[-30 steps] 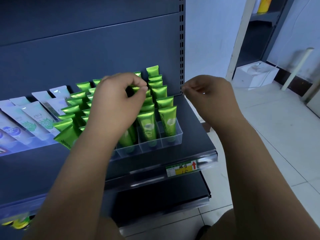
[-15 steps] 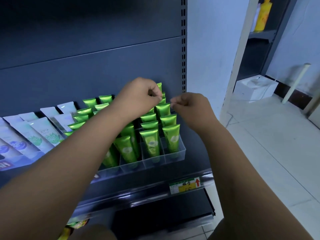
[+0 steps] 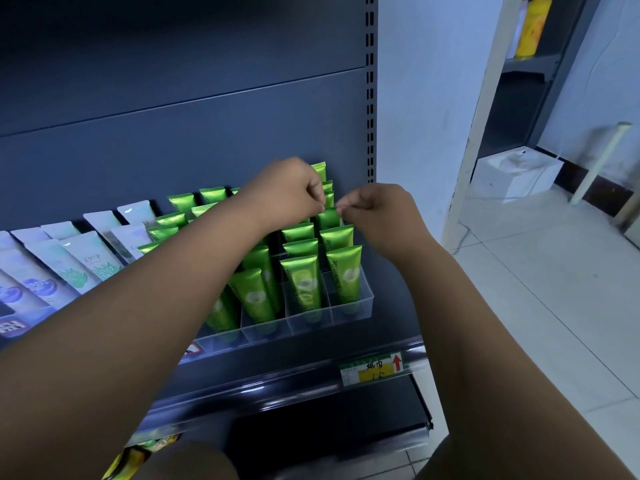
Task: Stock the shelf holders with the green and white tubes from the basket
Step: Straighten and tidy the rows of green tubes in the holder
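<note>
Facing a dark grey shelf (image 3: 389,322) against a pale blue wall. Reaching in with both arms, curling the left hand (image 3: 287,192) and the right hand (image 3: 379,216) tight, fingertips nearly meeting. Pinching the crimped top of one green tube (image 3: 329,220) between the two hands, holding it upright in the clear holder (image 3: 346,308) among rows of green tubes (image 3: 304,278) below both wrists. Reaching past white tubes (image 3: 86,258) leaning beyond the left forearm, and over a yellow price label (image 3: 372,370) beneath the right forearm.
</note>
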Demonstrator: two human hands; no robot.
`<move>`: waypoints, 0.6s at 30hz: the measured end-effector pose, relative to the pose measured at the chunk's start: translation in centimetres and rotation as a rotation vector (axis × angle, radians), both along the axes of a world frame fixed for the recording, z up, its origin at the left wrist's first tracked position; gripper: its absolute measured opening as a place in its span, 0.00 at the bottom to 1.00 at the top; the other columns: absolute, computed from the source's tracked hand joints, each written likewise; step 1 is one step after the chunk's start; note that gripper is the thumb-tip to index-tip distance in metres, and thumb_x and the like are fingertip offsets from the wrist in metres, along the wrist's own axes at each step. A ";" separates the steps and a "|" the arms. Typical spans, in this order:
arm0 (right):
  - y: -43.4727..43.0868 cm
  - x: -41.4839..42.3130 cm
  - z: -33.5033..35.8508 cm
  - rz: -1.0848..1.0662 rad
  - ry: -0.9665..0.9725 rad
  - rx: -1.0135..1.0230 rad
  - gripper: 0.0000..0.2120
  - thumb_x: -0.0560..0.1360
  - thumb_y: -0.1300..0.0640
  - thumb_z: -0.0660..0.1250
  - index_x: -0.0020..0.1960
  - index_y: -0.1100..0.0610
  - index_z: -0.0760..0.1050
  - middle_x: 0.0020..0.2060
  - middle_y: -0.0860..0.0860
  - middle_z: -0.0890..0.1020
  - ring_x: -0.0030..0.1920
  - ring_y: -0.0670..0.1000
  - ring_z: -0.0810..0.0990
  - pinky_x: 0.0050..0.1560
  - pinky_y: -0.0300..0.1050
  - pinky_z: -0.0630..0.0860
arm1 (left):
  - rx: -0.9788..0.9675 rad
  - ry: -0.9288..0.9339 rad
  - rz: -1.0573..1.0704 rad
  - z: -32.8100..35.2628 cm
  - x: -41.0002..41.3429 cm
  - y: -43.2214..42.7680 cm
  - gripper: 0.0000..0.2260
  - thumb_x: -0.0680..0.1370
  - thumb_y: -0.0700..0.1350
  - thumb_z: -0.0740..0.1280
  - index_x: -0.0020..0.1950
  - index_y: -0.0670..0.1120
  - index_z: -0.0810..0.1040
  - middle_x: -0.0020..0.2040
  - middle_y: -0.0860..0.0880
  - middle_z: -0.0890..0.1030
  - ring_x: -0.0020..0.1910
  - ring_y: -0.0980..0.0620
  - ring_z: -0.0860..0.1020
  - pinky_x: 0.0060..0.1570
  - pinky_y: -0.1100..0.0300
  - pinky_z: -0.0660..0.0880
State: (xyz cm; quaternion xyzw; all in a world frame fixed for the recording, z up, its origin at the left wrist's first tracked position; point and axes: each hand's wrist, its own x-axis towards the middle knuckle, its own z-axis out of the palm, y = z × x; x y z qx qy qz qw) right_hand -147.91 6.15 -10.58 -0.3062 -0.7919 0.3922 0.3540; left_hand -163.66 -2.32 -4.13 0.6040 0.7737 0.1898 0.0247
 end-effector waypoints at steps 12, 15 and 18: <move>0.4 0.1 0.1 -0.019 0.014 -0.004 0.07 0.76 0.60 0.70 0.45 0.51 0.85 0.38 0.45 0.86 0.40 0.42 0.82 0.40 0.32 0.75 | 0.037 0.086 0.027 -0.6 0.2 0.0 0.05 0.74 0.47 0.73 0.38 0.55 0.83 0.35 0.62 0.80 0.45 0.52 0.82 0.53 0.48 0.80; 0.4 0.1 0.0 -0.013 0.015 0.009 0.06 0.77 0.59 0.70 0.44 0.51 0.85 0.37 0.45 0.85 0.40 0.43 0.83 0.42 0.36 0.76 | 0.040 0.083 0.032 -0.7 0.2 -0.2 0.07 0.74 0.47 0.74 0.37 0.56 0.82 0.35 0.63 0.80 0.46 0.52 0.82 0.54 0.47 0.79; 0.5 0.1 -0.1 -0.007 0.016 0.004 0.07 0.77 0.59 0.70 0.44 0.50 0.85 0.37 0.45 0.85 0.40 0.42 0.83 0.42 0.37 0.77 | 0.043 0.061 0.026 -0.8 0.1 -0.2 0.06 0.75 0.47 0.74 0.38 0.55 0.83 0.36 0.62 0.80 0.45 0.53 0.82 0.52 0.48 0.80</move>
